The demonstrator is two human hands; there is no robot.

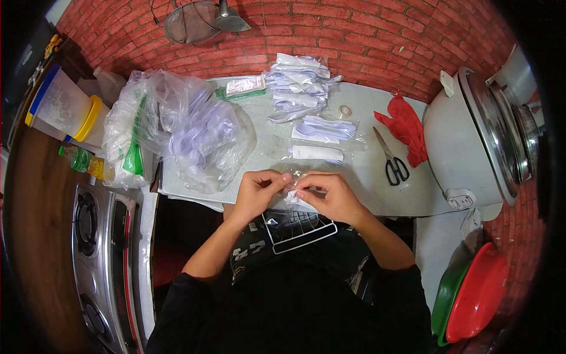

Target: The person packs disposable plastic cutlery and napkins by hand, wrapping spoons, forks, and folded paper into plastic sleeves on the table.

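My left hand and my right hand meet at the table's front edge, both with thumb and fingers pinched. Between them they grip a small clear plastic packet with something white in it; the contents are partly hidden by my fingers. Just beyond my hands lies a packet with a white paper wrap. Behind that one is a clear packet of white plastic forks. A heap of similar packets is piled near the wall. Under my hands, a white wire rack sits at my lap.
Black-handled scissors, a tape roll and a red cloth lie at right, beside a large rice cooker. A bag of white plastic cutlery fills the left. A gas stove and red basin flank me.
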